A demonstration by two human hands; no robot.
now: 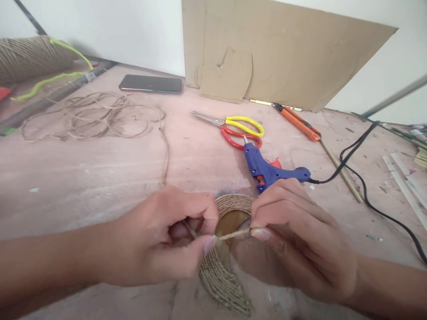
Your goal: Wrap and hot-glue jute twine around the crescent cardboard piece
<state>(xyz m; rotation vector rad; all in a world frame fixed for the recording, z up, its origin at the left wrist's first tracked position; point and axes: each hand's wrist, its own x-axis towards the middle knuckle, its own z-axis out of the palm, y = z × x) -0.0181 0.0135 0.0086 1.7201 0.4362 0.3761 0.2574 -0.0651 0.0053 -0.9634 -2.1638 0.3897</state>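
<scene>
Between my two hands a short length of jute twine is stretched. My left hand pinches it between thumb and forefinger, and the twine runs back through that palm toward loose coils on the table. Its end is pinched in my right hand. Below them lies a crescent-shaped piece covered with rows of glued-looking twine, its brown inner part bare. My hands hide parts of the crescent. Just beyond my right hand rests a blue glue gun.
Scissors with red and yellow handles lie behind the glue gun. Loose twine, a phone and a twine spool are at left. Cardboard leans behind. An orange cutter and black cord are at right.
</scene>
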